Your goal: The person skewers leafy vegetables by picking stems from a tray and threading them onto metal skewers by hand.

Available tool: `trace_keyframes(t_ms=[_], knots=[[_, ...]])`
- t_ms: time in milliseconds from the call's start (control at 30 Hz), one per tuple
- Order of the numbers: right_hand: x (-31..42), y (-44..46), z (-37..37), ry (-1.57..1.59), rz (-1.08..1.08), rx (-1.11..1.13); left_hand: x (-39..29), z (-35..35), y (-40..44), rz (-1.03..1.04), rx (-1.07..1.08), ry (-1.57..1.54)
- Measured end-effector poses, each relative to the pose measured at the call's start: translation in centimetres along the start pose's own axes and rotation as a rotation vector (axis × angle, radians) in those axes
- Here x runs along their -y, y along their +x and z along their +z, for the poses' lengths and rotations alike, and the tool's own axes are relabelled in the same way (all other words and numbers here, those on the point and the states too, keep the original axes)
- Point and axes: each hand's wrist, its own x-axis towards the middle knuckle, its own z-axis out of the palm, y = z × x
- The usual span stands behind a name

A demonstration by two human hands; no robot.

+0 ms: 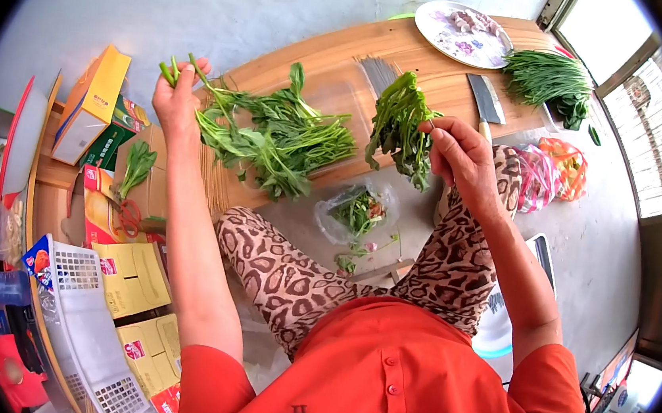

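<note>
My left hand (175, 102) is closed around a few thick green stems (170, 73), their ends poking out above the fingers. To its right, a pile of leafy greens (281, 142) lies on the wooden table (281, 62), partly over a clear plastic sheet or tray. My right hand (463, 159) pinches a drooping bunch of leafy greens (402, 126) between thumb and fingers, held up to the right of the pile. Below, between the knees, a clear plastic bag (387, 204) on the floor contains leaf scraps.
A cleaver (485, 100) lies on the table near a plate (443, 38) with pieces of raw meat. Long thin green stalks (547, 77) lie at the far right. Pink and orange bags (562, 169) sit on the floor. Boxes (133, 279) and a white basket (80, 326) stand at left.
</note>
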Motion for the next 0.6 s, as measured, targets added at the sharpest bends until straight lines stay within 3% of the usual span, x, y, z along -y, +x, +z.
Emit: trace_keyframes(t_ms=[200,267,333,467,533,600], knots=[[1.1,-0.2,1.8,0.001,-0.014,0.079,-1.7,0.1,-1.1,0.068,-0.022,0.06],[1.2,-0.7,2.6,-0.028,0.012,0.083,1.4,-1.0,0.2,-0.041,-0.033,0.057],[1.7,0.3,3.0,-0.055,0.003,0.086,-0.2,-0.3,-0.1,0.089,-0.147,-0.022],[1.2,-0.5,3.5,-0.028,0.008,0.139,3.3,-0.2,1.5,0.136,0.111,0.289],[1.0,-0.9,3.4,-0.05,0.018,0.142,2.1,-0.7,2.4,0.309,-0.14,0.295],[1.1,-1.3,3.4,-0.037,0.039,0.138,-1.5,-0.9,1.7,0.235,-0.158,-0.012]])
